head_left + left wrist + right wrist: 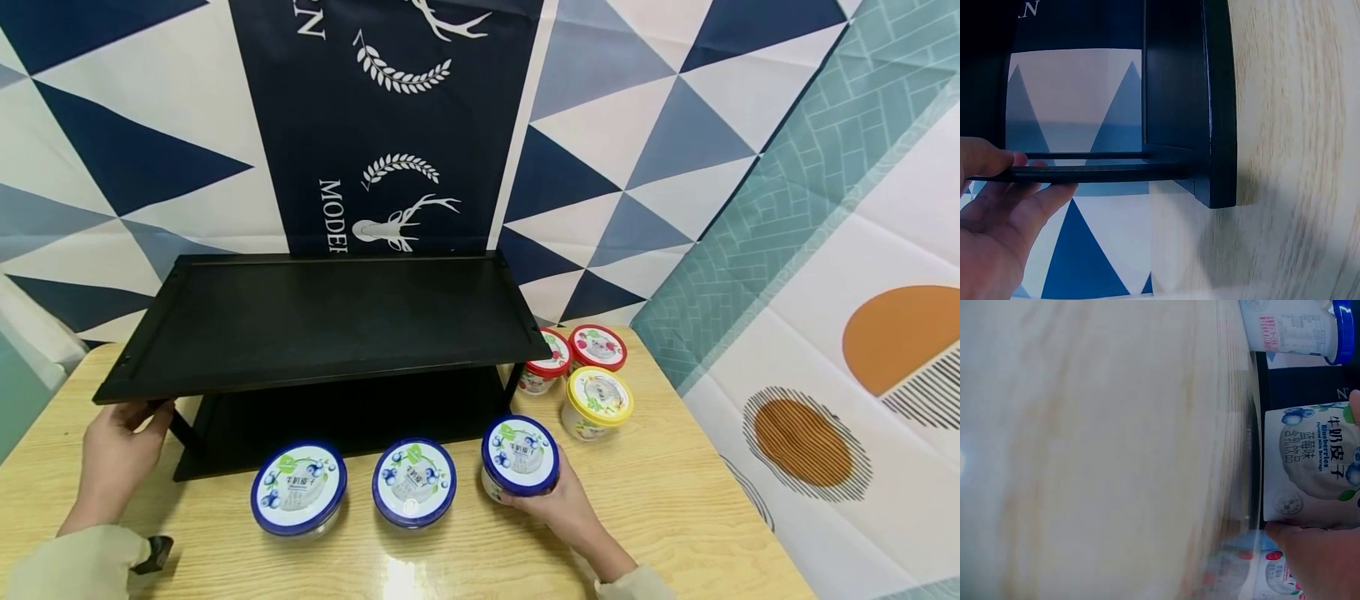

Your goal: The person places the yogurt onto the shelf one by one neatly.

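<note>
The left hand's (120, 454) fingers pinch 1 post (1116, 172) of the black shelf (330, 317). The right hand's (553, 507) curl round 1 blue-lidded tub (521, 454); 2 matching tubs (414, 483) stand leftward on the tabletop (675, 500). Beside the shelf: 2 red-lidded tubs (597, 347), 1 yellow-lidded tub (599, 396).

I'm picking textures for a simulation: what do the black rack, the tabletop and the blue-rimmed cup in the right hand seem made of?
Black rack: perhaps painted metal or wood; smooth, dull black, no visible grain.
Tabletop: wood or wood-look laminate; streaky pale grain, and a bright reflection suggests gloss.
Blue-rimmed cup: probably plastic, possibly coated card; smooth printed wall, shiny blue rim.
</note>
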Tool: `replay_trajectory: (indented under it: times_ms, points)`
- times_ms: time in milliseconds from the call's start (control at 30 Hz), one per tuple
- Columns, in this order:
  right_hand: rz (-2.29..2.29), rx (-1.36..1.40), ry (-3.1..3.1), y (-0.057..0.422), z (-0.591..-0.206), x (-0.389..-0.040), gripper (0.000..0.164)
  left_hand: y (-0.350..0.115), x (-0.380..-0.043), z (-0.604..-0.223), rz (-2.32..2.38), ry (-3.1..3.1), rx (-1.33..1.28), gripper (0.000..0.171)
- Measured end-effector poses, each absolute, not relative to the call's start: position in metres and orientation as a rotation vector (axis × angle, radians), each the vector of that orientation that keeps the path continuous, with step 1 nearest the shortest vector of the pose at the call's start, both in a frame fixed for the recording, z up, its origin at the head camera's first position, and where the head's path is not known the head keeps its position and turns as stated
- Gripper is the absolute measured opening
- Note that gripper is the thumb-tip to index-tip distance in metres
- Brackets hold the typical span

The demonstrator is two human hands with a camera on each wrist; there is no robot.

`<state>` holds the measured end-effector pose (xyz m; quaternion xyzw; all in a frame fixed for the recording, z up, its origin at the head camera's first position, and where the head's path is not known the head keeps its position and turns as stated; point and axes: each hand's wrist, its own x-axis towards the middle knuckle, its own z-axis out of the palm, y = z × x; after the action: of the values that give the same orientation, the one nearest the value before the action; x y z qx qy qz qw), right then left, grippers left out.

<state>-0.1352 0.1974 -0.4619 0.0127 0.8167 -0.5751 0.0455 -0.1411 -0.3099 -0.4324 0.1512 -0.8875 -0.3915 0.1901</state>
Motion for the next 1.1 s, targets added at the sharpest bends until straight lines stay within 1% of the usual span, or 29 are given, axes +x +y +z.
replay_trajectory:
  times_ms: [567, 900, 1100]
  points:
    - [-1.735, -0.012, 2.544, 0.206, -0.444, -0.136, 0.099, -0.310, -0.142, -0.431, -1.134, -2.426, 0.402, 0.032]
    - [-1.702, -0.014, 2.556, 0.206, -0.434, -0.135, 0.100, -0.309, -0.141, -0.430, -1.124, -2.417, 0.418, 0.028]
    - [-1.681, -0.033, 2.580, 0.205, -0.429, -0.135, 0.098, -0.308, -0.141, -0.430, -1.111, -2.434, 0.446, 0.033]
